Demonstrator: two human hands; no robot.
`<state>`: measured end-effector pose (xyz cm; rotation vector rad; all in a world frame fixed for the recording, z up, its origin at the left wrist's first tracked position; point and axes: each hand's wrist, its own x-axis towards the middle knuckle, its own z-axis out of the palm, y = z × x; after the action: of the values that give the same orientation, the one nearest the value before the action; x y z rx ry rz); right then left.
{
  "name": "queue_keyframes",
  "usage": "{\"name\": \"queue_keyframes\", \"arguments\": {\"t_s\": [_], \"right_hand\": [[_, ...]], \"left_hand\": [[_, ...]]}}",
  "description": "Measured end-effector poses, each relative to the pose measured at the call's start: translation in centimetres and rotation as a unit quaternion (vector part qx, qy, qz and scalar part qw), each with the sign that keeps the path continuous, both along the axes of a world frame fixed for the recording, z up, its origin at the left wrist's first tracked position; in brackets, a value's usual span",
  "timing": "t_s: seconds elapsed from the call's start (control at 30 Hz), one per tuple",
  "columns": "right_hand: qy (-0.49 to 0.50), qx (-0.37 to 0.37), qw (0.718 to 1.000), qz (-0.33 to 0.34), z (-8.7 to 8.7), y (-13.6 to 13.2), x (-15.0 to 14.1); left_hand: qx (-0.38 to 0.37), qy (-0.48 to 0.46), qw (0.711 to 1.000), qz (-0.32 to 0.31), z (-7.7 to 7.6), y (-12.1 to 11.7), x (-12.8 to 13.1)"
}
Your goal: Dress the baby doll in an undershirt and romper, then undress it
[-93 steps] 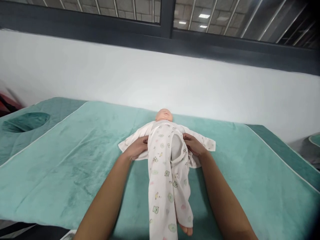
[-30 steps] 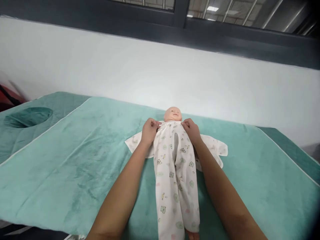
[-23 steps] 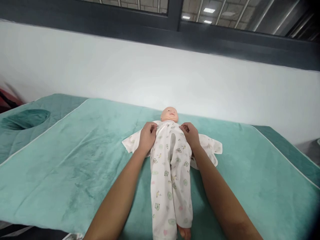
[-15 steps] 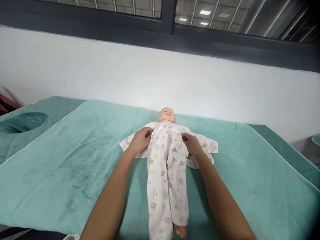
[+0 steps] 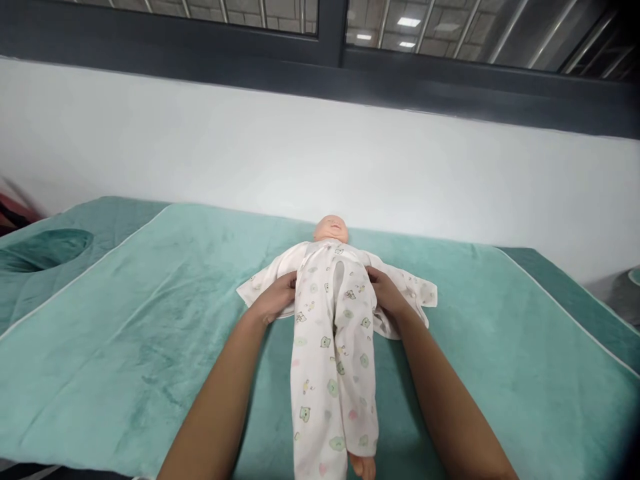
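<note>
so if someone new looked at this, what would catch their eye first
Probably the doll's head, mid-frame near the white wall. Next, the printed pants below it, running to the bottom edge, with the left hand and right hand at either side. Then the dark green hollow at far left in the cover.

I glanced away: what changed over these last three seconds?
The opening in the trousers narrowed to a slit. The left hand and right hand moved farther up the doll, then back down to the trousers' sides. The doll stayed face-up on the mat.
</note>
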<state>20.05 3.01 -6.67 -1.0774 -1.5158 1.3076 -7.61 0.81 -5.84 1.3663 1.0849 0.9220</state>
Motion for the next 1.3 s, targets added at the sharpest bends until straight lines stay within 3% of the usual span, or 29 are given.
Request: {"name": "queue_keyframes", "arguments": {"t_s": [0.13, 0.3, 0.4, 0.53, 0.7, 0.83, 0.97, 1.13, 1.3], "right_hand": [[-0.033, 0.049, 0.998, -0.029, 0.2, -0.1, -1.0], [-0.117, 0.107, 0.981, -0.107, 0.0, -0.2, -1.9], [-0.108, 0.107, 0.979, -0.137, 0.0, -0.4, -1.9], [-0.016, 0.081, 0.994, -0.067, 0.9, -1.0, -1.3], [0.075, -0.043, 0.996, 0.036, 1.1, -0.9, 0.0], [0.060, -0.026, 0.994, 0.087, 0.6, -0.2, 0.7], [0.003, 0.015, 0.997, 0.071, 0.8, -0.1, 0.6], [-0.044, 0.023, 0.998, 0.027, 1.0, -0.7, -0.3], [-0.066, 0.056, 0.996, 0.004, 1.0, -1.0, -0.9]], "left_hand": [[-0.050, -0.077, 0.995, 0.036, -0.6, -0.4, 0.9], [-0.033, -0.073, 0.996, 0.026, -0.8, -0.3, 1.2], [-0.043, -0.065, 0.997, 0.005, -0.9, -0.3, 1.1], [-0.064, -0.083, 0.994, -0.016, -0.8, -0.3, 1.1], [-0.068, -0.061, 0.996, 0.007, -0.3, -0.8, 1.4], [-0.015, -0.095, 0.995, 0.017, 0.1, -1.1, 1.9], [0.020, -0.120, 0.992, 0.031, -0.1, -0.9, 2.2], [0.023, -0.074, 0.993, 0.089, -0.2, -0.9, 2.1], [0.015, -0.092, 0.994, 0.053, 0.2, -1.2, 2.2]]}}
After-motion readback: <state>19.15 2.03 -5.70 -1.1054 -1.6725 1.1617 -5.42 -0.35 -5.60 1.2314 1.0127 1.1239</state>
